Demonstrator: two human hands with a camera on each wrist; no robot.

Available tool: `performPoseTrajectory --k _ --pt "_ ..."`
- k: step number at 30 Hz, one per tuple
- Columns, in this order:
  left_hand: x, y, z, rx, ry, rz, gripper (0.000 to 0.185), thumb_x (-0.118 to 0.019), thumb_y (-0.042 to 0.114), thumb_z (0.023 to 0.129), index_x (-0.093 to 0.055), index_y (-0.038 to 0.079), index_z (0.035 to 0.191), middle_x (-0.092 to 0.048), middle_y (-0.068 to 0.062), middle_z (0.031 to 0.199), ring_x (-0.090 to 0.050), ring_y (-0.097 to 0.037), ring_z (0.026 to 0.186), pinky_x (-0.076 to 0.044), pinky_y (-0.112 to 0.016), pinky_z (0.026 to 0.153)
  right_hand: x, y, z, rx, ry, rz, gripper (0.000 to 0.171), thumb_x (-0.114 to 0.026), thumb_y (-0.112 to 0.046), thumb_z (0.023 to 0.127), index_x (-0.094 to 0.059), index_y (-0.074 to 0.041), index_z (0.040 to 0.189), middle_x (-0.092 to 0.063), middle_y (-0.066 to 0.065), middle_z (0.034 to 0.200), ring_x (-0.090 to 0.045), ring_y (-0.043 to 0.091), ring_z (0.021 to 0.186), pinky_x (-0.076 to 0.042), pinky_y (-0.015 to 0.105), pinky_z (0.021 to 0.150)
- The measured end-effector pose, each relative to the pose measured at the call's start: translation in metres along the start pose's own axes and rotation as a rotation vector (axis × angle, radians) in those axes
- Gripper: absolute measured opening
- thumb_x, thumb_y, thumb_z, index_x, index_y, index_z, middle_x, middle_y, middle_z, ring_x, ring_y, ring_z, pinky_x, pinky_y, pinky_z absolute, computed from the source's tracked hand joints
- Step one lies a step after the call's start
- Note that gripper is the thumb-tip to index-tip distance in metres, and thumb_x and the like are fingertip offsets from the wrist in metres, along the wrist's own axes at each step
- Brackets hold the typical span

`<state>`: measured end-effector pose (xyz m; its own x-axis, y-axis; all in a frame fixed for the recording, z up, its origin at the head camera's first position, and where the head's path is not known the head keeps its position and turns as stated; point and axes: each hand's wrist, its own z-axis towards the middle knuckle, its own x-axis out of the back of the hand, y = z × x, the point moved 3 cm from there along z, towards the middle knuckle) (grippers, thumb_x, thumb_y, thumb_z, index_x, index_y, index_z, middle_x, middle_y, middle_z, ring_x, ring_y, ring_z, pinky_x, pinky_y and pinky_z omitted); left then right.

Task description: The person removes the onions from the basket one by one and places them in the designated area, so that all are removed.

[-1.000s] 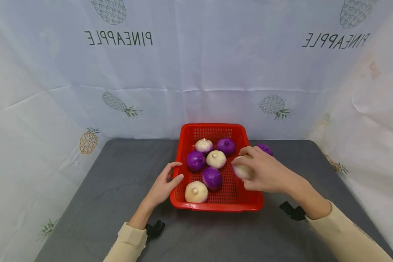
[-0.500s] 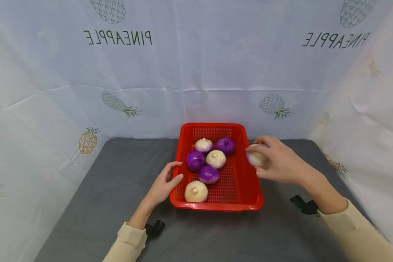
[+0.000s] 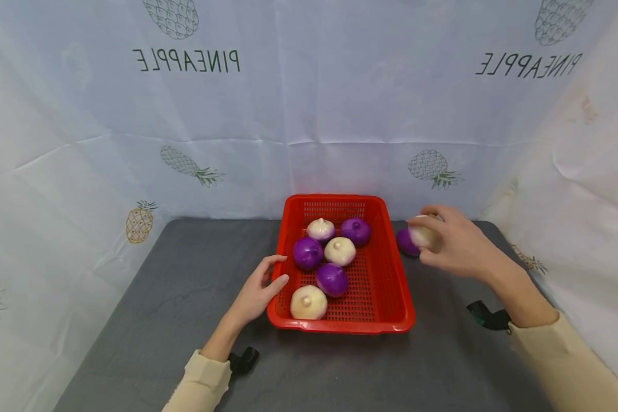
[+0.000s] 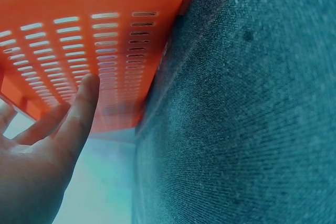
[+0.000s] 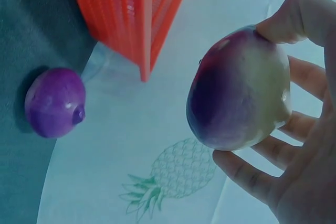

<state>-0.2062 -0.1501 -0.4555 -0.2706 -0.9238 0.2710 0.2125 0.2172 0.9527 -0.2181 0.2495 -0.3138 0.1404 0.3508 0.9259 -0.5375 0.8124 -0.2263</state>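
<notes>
In my right hand (image 3: 455,243) I hold a glossy white-and-purple onion (image 5: 239,90), pinched between thumb and fingertips. It is raised off the table, to the right of the red plastic basket (image 3: 340,327). A purple onion (image 5: 55,102) lies on the table beside the basket, partly behind the held one in the head view. My left hand (image 3: 257,290) rests at the basket's left rim, its fingers (image 4: 79,108) fairly straight against the outer wall. Inside the basket lie several onions, among them a white one (image 3: 309,302) at the front and a purple one (image 3: 332,280).
A dark grey table (image 3: 195,297) carries the basket. Behind it and at the sides hangs a white cloth (image 3: 329,103) with pineapple prints. Black straps (image 3: 489,315) show at both wrists.
My right hand has carried the white-and-purple onion from over the basket, rightward past its rim. A purple onion in the basket has rolled a little. The left hand stays in place.
</notes>
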Motion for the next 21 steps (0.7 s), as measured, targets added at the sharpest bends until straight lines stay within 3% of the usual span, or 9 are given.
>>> performPoseTrajectory --k 8,21 --pt "-0.001 -0.001 -0.001 -0.006 0.0 -0.006 0.049 -0.062 0.022 0.102 -0.044 0.008 0.146 -0.052 -0.024 0.14 -0.059 -0.039 0.118 -0.059 -0.043 0.087 -0.002 0.027 0.003 -0.028 -0.007 -0.011 0.044 -0.071 -0.011 0.082 -0.067 -0.008 0.126 -0.05 0.022 0.132 -0.048 0.042 0.113 -0.052 0.06 0.077" --pt "-0.002 0.001 -0.002 0.002 0.008 0.006 0.051 -0.062 0.023 0.102 -0.043 0.006 0.146 -0.053 -0.024 0.139 -0.059 -0.037 0.117 -0.059 -0.046 0.089 -0.012 0.068 0.006 -0.115 -0.054 -0.063 0.047 -0.074 -0.015 0.082 -0.065 -0.002 0.126 -0.049 0.026 0.13 -0.046 0.047 0.112 -0.047 0.064 0.082"
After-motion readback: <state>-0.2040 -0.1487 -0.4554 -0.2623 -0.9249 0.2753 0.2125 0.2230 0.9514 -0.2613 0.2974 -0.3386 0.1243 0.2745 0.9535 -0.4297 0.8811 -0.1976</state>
